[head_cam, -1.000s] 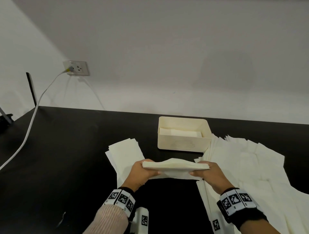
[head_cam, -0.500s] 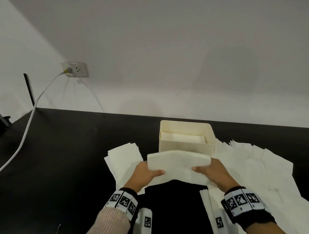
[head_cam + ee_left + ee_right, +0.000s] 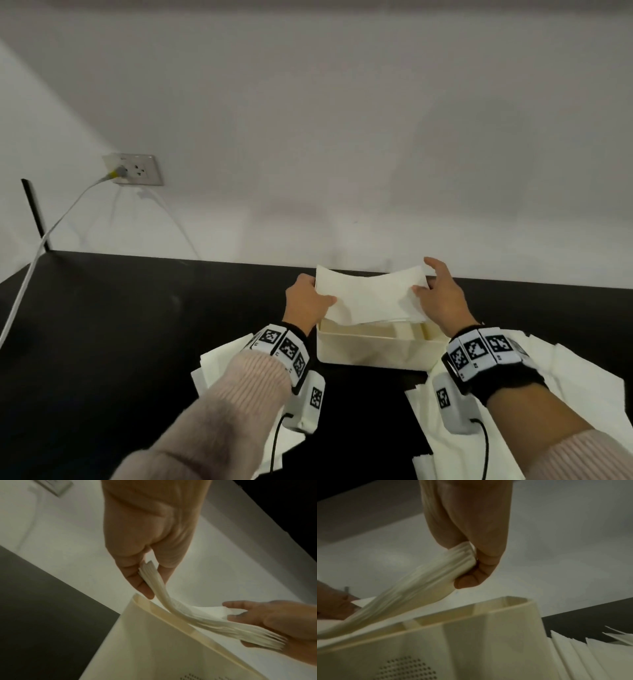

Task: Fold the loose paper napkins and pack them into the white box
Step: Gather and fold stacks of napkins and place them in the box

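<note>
Over the open white box (image 3: 373, 353) hangs the folded napkin stack (image 3: 371, 299), sagging in the middle; a second ago it was held low over the table, short of the box, so packing looks imminent; left hand (image 3: 306, 303) and right hand (image 3: 442, 301) each pinch one end; loose napkins (image 3: 565, 387) remain alongside.

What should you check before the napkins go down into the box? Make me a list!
1. Left hand holds one end of the napkin stack: ok.
2. Right hand pinches the other end: ok.
3. Stack is over the open box: ok.
4. Stack is flat: not ok, it sags in the middle.
5. Room left inside the box: cannot tell.
6. Loose napkins stay clear of the box: ok.
</note>
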`<move>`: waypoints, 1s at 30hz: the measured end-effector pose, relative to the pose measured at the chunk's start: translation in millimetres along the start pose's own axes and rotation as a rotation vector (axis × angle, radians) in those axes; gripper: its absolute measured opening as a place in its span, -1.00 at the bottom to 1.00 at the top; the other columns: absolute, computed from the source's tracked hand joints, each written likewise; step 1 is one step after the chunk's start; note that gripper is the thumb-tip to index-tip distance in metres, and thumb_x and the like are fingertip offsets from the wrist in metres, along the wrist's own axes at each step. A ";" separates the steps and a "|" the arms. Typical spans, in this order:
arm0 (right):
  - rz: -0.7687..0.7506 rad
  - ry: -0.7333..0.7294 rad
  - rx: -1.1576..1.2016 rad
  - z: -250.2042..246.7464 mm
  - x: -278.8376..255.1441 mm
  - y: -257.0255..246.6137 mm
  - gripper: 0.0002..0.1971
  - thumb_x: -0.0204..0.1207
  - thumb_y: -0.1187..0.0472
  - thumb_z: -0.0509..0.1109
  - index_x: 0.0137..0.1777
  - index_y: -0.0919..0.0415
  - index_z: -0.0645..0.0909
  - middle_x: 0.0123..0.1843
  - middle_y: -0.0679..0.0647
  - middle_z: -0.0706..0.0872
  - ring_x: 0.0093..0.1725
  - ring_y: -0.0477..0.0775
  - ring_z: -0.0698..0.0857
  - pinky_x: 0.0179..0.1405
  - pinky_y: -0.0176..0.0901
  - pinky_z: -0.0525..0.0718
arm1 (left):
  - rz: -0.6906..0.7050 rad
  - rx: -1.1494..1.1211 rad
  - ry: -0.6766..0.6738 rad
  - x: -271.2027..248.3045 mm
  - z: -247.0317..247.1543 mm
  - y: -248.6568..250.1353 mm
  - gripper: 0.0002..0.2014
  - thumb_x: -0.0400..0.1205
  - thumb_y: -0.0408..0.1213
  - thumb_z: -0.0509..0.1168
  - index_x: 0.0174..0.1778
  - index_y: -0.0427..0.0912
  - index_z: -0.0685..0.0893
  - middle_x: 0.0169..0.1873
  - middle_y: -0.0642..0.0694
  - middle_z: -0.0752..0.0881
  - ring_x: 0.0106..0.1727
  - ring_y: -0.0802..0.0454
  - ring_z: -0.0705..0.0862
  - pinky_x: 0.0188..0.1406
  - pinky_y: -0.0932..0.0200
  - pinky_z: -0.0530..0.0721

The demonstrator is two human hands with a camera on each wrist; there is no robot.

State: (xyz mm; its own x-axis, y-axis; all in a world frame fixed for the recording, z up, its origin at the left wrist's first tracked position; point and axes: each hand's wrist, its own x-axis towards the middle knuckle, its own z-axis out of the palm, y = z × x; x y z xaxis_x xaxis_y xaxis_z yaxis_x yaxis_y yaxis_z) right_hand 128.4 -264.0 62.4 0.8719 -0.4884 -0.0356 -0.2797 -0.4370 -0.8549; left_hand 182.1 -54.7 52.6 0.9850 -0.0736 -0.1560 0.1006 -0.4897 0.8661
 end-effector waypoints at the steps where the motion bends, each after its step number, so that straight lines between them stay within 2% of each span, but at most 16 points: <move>1: -0.009 -0.005 -0.046 1.4 4.3 4.0 -0.52 0.62 0.37 0.20 0.51 0.07 0.31 0.28 0.32 0.59 0.11 0.20 0.58 0.15 -0.08 0.51 | -0.011 0.014 0.009 3.2 4.1 1.1 -0.51 0.55 -0.37 0.40 0.36 -0.31 0.39 0.27 -0.24 0.58 0.24 -0.12 0.63 0.00 0.22 0.60; 3: -0.013 -0.043 -0.154 4.4 12.7 11.0 -0.68 0.61 0.42 0.14 0.29 0.12 0.47 0.20 0.27 0.62 0.02 0.18 0.59 -0.05 -0.19 0.51 | -0.005 0.088 0.022 8.4 12.5 1.6 -0.56 0.58 -0.44 0.34 0.32 -0.31 0.32 0.15 -0.22 0.56 0.13 -0.08 0.66 -0.13 0.28 0.58; 4: -0.005 -0.075 -0.222 6.0 16.6 13.3 -0.74 0.60 0.43 0.11 0.13 0.13 0.53 0.17 0.22 0.62 0.05 0.18 0.61 -0.13 -0.22 0.49 | 0.007 0.143 0.016 11.0 16.7 1.3 -0.64 0.60 -0.46 0.30 0.24 -0.28 0.32 0.05 -0.19 0.54 -0.03 -0.01 0.67 -0.24 0.31 0.58; 6: 0.013 -0.154 -0.360 9.3 23.7 15.7 -0.68 0.60 0.43 0.07 -0.15 0.10 0.59 0.15 0.10 0.66 0.18 0.12 0.61 -0.08 -0.29 0.46 | 0.039 0.277 -0.013 14.7 23.5 2.1 -0.74 0.63 -0.46 0.23 0.15 -0.24 0.32 -0.04 -0.17 0.53 -0.26 0.11 0.58 -0.39 0.35 0.53; 7: 0.032 -0.190 -0.425 11.0 26.4 15.8 -0.63 0.60 0.44 0.05 -0.17 0.09 0.64 0.18 0.08 0.66 0.25 0.09 0.59 0.03 -0.32 0.46 | 0.071 0.378 -0.041 17.4 27.2 2.1 -0.75 0.65 -0.45 0.20 0.20 -0.25 0.35 -0.01 -0.19 0.57 -0.23 0.08 0.59 -0.37 0.34 0.54; 9: 0.053 -0.255 -0.569 15.1 28.8 15.0 -0.58 0.63 0.43 0.02 -0.02 0.16 0.73 0.31 0.06 0.63 0.37 0.06 0.54 0.26 -0.27 0.44 | 0.128 0.568 -0.091 21.4 35.2 2.6 -0.69 0.67 -0.44 0.11 0.35 -0.30 0.38 0.15 -0.25 0.62 0.02 -0.06 0.65 -0.18 0.26 0.51; 11: 0.053 -0.321 -0.696 21.4 32.2 17.7 -0.62 0.67 0.38 0.04 0.18 0.21 0.70 0.37 0.05 0.60 0.41 0.04 0.52 0.38 -0.26 0.39 | 0.157 0.689 -0.141 22.9 43.9 2.7 -0.68 0.69 -0.45 0.05 0.38 -0.31 0.41 0.22 -0.25 0.62 0.18 -0.11 0.65 -0.04 0.21 0.55; 13: 0.067 -0.385 -0.790 29.8 39.9 27.3 -0.68 0.67 0.30 0.11 0.26 0.23 0.65 0.36 0.07 0.61 0.36 0.04 0.57 0.36 -0.25 0.45 | 0.155 0.811 -0.212 24.3 51.3 0.5 -0.71 0.70 -0.47 0.04 0.31 -0.33 0.49 0.23 -0.26 0.63 0.22 -0.13 0.66 0.08 0.16 0.59; 17: 0.037 -0.470 -0.975 43.4 48.9 49.5 -0.68 0.66 0.23 0.13 0.30 0.22 0.61 0.34 0.10 0.62 0.31 0.09 0.61 0.23 -0.21 0.51 | 0.115 0.935 -0.319 23.9 59.2 -3.5 -0.70 0.70 -0.48 0.03 0.29 -0.39 0.54 0.31 -0.28 0.55 0.32 -0.16 0.59 0.23 0.10 0.58; 19: 0.031 -0.479 -1.025 45.9 49.8 51.6 -0.69 0.63 0.23 0.13 0.26 0.25 0.61 0.28 0.12 0.65 0.27 0.11 0.63 0.09 -0.22 0.51 | 0.123 0.979 -0.346 21.9 61.6 -1.6 -0.70 0.71 -0.46 0.03 0.28 -0.39 0.56 0.30 -0.27 0.57 0.31 -0.15 0.60 0.20 0.12 0.58; 21: 0.013 -0.488 -1.075 46.0 49.0 49.1 -0.69 0.60 0.21 0.17 0.23 0.26 0.62 0.26 0.13 0.67 0.24 0.12 0.64 0.02 -0.22 0.49 | 0.111 1.067 -0.370 17.3 61.0 5.6 -0.71 0.70 -0.44 0.03 0.23 -0.33 0.61 0.17 -0.23 0.64 0.17 -0.11 0.65 0.02 0.17 0.58; 23: 0.001 -0.480 -1.095 44.4 45.6 42.1 -0.70 0.58 0.18 0.20 0.21 0.25 0.63 0.24 0.12 0.68 0.22 0.12 0.65 -0.01 -0.22 0.49 | 0.163 1.142 -0.336 11.5 59.3 15.1 -0.75 0.69 -0.41 0.05 0.08 -0.21 0.64 -0.16 -0.17 0.58 -0.08 -0.04 0.58 -0.19 0.20 0.45; 24: -0.013 -0.461 -1.085 42.8 41.6 36.3 -0.71 0.58 0.18 0.20 0.20 0.24 0.63 0.23 0.12 0.69 0.22 0.11 0.65 0.01 -0.22 0.50 | 0.188 1.181 -0.316 7.8 58.0 19.5 -0.78 0.68 -0.39 0.06 0.01 -0.17 0.62 -0.23 -0.13 0.51 -0.08 -0.02 0.52 -0.21 0.20 0.38; 25: -0.042 -0.422 -1.062 40.8 36.2 29.1 -0.72 0.59 0.19 0.20 0.20 0.23 0.63 0.23 0.11 0.69 0.23 0.11 0.64 0.06 -0.21 0.52 | 0.229 1.214 -0.272 5.7 56.5 21.3 -0.81 0.68 -0.37 0.08 0.01 -0.16 0.61 -0.19 -0.11 0.50 0.01 -0.04 0.49 -0.21 0.20 0.35; 28: -0.170 -0.204 -0.895 32.8 9.7 -4.0 -0.71 0.61 0.18 0.22 0.27 0.16 0.59 0.26 0.14 0.63 0.29 0.14 0.58 0.22 -0.14 0.53 | 0.286 1.024 -0.080 1.4 41.0 23.3 -0.75 0.68 -0.26 0.14 0.23 -0.23 0.57 0.21 -0.20 0.45 0.25 -0.11 0.45 -0.11 0.19 0.47; 30: -0.263 -0.119 -0.666 33.0 -16.1 -29.8 -0.73 0.60 0.15 0.27 0.27 0.10 0.61 0.26 0.11 0.63 0.25 0.10 0.59 0.22 -0.15 0.52 | 0.253 0.836 0.024 -2.7 17.7 21.5 -0.69 0.67 -0.16 0.16 0.28 -0.20 0.55 0.24 -0.20 0.44 0.27 -0.12 0.44 0.02 0.10 0.54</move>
State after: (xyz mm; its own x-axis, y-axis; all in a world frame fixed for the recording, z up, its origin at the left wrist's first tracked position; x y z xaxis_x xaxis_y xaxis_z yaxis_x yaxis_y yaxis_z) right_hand 135.9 -218.2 71.3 0.9712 -0.2351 0.0397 -0.2071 -0.9143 -0.3480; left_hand 179.1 -80.4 63.3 0.9675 -0.2525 0.0125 -0.2480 -0.9387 0.2395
